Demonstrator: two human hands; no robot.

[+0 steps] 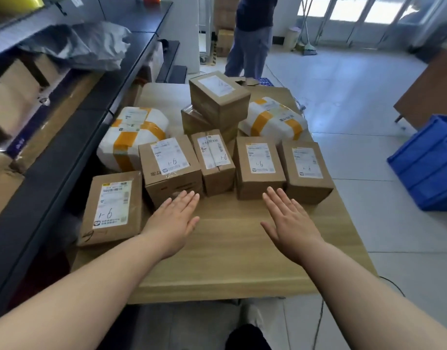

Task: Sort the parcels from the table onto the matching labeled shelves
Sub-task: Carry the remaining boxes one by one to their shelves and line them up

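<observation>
While both grips [175, 218] [288, 218] hover released, brown parcels [257, 165] show handwritten "1-6" labels.

Parcel depot: labelled parcels [259, 166], shelving [73, 137], crates [427, 160].

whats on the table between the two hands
Nothing: in the head view, only bare wooden table shows between the left hand and the right hand. Both hands are open and empty, just short of the front row of boxes.

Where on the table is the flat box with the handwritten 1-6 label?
In the head view, the flat box lies at the table's near-left corner, beside the dark shelving and just left of the left hand.
</observation>
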